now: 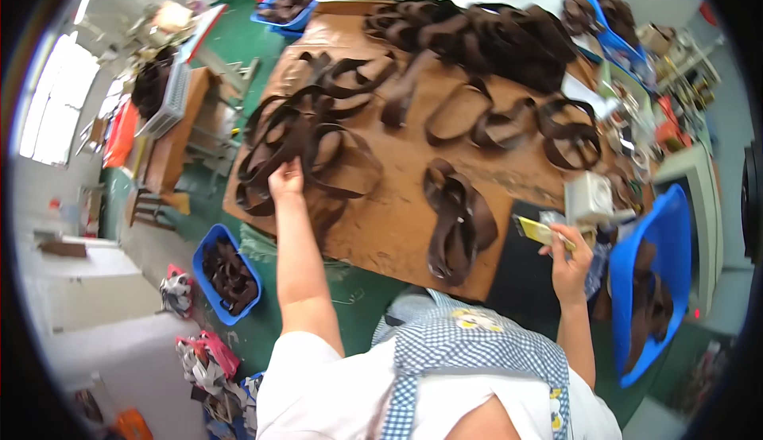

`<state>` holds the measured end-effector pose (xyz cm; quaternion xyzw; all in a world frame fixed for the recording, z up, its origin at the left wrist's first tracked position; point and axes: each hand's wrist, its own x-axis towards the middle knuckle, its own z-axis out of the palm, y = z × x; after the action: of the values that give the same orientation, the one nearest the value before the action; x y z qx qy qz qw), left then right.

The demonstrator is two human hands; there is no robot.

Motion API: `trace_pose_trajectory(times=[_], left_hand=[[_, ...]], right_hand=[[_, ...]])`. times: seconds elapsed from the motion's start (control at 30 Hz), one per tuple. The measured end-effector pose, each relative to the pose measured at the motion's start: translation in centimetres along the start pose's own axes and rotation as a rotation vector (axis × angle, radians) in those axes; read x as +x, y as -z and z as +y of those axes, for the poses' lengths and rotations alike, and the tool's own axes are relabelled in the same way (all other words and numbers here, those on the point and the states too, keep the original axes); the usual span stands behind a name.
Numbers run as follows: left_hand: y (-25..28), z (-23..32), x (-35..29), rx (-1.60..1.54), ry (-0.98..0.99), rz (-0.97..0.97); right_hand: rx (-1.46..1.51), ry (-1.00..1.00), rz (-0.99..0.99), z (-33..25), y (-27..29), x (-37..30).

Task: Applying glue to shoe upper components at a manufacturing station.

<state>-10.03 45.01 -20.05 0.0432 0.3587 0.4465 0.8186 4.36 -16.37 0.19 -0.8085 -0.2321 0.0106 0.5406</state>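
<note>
Gripping: left hand (286,179) pinches dark leather strap loops (298,142) near the board's left edge.
Right hand (569,259): closed around a yellow-handled brush (540,231) (off the board's right corner).
Open room: bare brown board (389,225) between the hands.
Right edge: blue bin (675,233).

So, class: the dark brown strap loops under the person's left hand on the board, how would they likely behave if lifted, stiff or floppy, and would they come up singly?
Probably floppy: the brown strap loops lie in soft curves and sag flat on the brown board. Likely light, being thin bands. They overlap in a tangle, so the left hand may drag several up together.
</note>
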Motion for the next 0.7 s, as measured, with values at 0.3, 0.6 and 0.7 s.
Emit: trace_pose_trajectory(times=[0.3, 0.6, 0.7], left_hand=[[-0.3, -6.3, -10.6, 0.518, -0.063, 0.092], [9.5, -24.7, -24.5, 2.359, -0.052, -0.615], [11.3, -24.6, -25.9, 2.503, -0.27, -0.56]], right_hand=[[-0.118, -0.206, 0.173, 5.3, 5.8, -5.2], [-0.324, -0.316, 0.449, 13.6, 11.5, -8.9], [-0.369, -0.249, 0.529, 15.2, 11.9, -7.4]])
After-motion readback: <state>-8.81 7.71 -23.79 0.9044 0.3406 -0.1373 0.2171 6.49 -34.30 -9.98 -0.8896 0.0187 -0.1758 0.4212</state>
